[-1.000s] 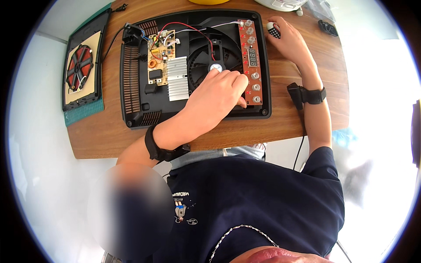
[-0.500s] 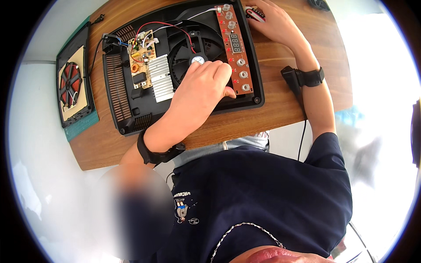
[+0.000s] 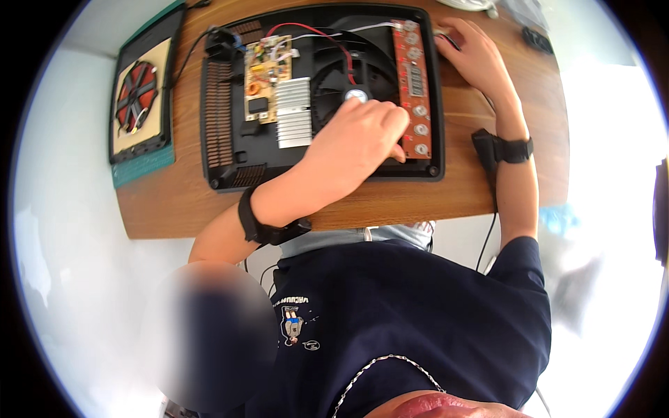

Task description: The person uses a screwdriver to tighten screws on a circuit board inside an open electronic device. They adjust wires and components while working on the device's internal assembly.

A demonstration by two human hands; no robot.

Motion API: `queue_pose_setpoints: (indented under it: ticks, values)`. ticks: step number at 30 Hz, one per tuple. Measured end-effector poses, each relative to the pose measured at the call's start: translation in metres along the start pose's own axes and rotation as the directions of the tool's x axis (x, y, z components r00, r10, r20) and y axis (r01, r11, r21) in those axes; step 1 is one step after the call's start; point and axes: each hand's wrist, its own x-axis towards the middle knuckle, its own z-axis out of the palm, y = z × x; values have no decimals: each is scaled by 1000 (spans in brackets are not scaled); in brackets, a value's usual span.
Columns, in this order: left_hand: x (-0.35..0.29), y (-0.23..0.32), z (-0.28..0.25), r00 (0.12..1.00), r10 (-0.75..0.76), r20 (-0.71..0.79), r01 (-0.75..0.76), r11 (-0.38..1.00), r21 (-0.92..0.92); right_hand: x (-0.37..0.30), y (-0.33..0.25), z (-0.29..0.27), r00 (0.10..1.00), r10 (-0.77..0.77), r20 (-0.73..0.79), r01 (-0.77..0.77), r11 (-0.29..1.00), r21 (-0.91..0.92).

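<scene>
The black lower housing of an opened induction cooker [image 3: 230, 180] lies on the wooden table. Inside sit a tan circuit board [image 3: 259, 76], a silver finned heatsink [image 3: 293, 115], a black fan [image 3: 327, 83] and a long reddish-brown control board [image 3: 418, 115] with a small display. My left hand [image 3: 359, 143] is closed over the fan's near side, its thumb by the control board's near end; what its fingers hold, if anything, is hidden. Beyond the housing's right edge, my right hand [image 3: 481, 59] closes around a small black-and-red object [image 3: 448, 40], mostly covered by the fingers.
At left, the detached cooker top [image 3: 171, 97] lies with its red coil [image 3: 137, 96] up, on a green mat [image 3: 143, 167]. A black cable [image 3: 185, 64] runs beside it. At the far right are a white coiled cord [image 3: 468, 3] and a dark object [image 3: 536, 40].
The view has shifted, so the housing appears farther right and the white cord shows at the far edge. Both hands keep nearly the same places beside the housing.
</scene>
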Motion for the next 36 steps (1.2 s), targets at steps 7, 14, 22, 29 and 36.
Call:
queue_pose_setpoints:
  ticks: [7,14,22,29,36]
  values:
    - [-7,-3,0,1000,12,-8,-12,1000,-2,14,-12,-16,995,94,27,-95,995,38]
    - [-11,-4,3,998,29,-57,-30,999,-12,54,-75,-49,993,-96,63,95,995,13]
    - [-12,-6,9,997,22,-77,-14,995,100,117,-181,-34,870,-389,303,401,916,26]
    - [-11,-3,21,987,22,-157,12,977,213,186,-267,6,692,-513,508,667,723,-180]
    - [-11,2,23,985,-15,-173,53,975,215,253,-285,119,594,-621,512,752,654,-80]
